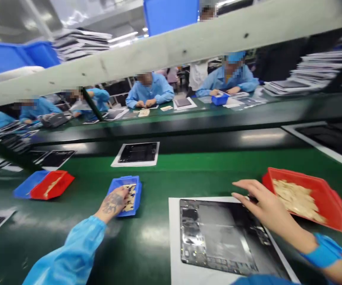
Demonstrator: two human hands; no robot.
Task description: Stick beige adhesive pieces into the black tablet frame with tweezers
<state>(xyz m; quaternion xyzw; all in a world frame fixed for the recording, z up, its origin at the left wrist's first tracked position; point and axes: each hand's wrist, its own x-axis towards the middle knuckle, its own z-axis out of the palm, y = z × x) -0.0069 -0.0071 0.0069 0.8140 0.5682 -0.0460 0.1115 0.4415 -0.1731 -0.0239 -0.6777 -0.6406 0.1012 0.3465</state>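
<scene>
Right hand is over a black tablet panel on white paper, fingers spread. Left hand is at a blue tray; its finger state I cannot tell.

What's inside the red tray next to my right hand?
The red plastic tray holds a loose heap of pale flat pieces, too small here to identify. They cover most of the tray's floor, so anything beneath them can't be seen.

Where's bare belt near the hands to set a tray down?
Bare green belt lies between the blue tray under the left hand and the white sheet bearing a tablet panel. A narrower strip runs behind the sheet to the red tray. Crowded around the right hand, where sheet and red tray nearly meet.
</scene>
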